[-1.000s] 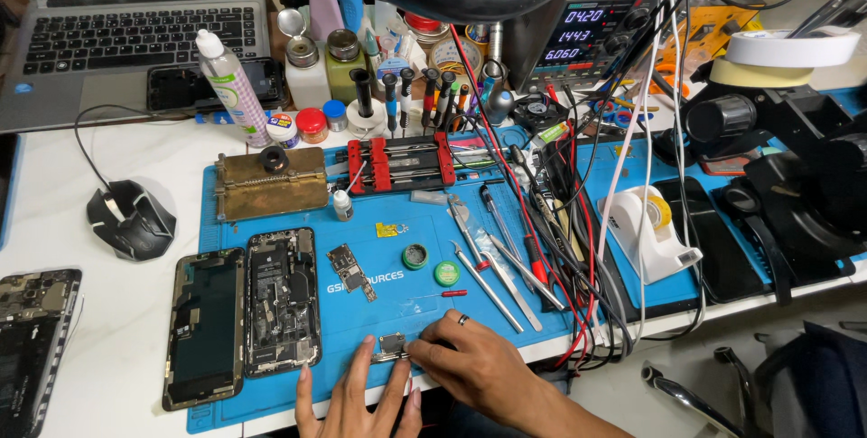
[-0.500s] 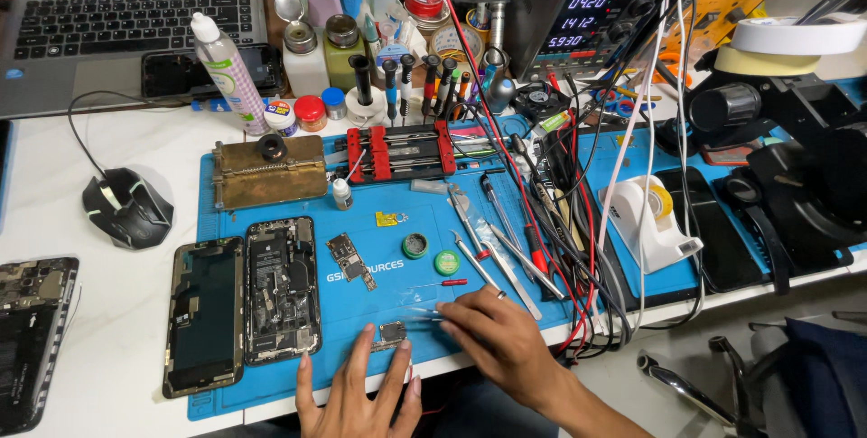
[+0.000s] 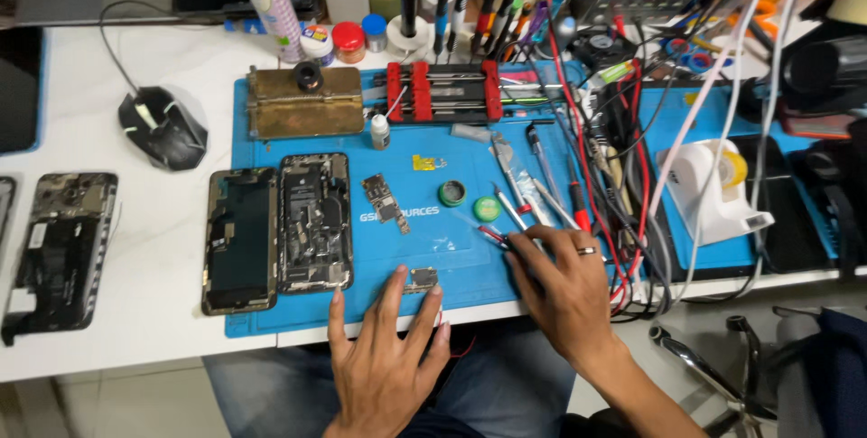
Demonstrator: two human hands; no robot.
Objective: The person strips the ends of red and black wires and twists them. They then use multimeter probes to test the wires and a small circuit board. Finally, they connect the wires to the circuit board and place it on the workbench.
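My left hand (image 3: 386, 352) lies flat on the front edge of the blue work mat (image 3: 433, 253), fingers spread. Its fingertips touch a small circuit board (image 3: 421, 277). My right hand (image 3: 562, 286), a ring on one finger, reaches onto a row of tweezers and thin metal tools (image 3: 528, 194). Its fingertips rest on a thin red-tipped tool (image 3: 492, 236); I cannot tell whether they grip it. Left of my hands lies an opened phone: the screen half (image 3: 239, 239) and the body half (image 3: 313, 221), side by side. A longer logic board (image 3: 384, 201) lies mid-mat.
Two small green round tins (image 3: 452, 192) and a little dropper bottle (image 3: 380, 131) sit on the mat. A brass block (image 3: 304, 102) and a red clamp fixture (image 3: 442, 93) stand behind. A tangle of cables (image 3: 619, 158), a tape dispenser (image 3: 713, 190), a mouse (image 3: 167, 126) and a stripped phone frame (image 3: 59, 248) lie around.
My right hand has left the small circuit board and moved right onto the row of tools. My left hand stays at the board. The camera has tilted down.
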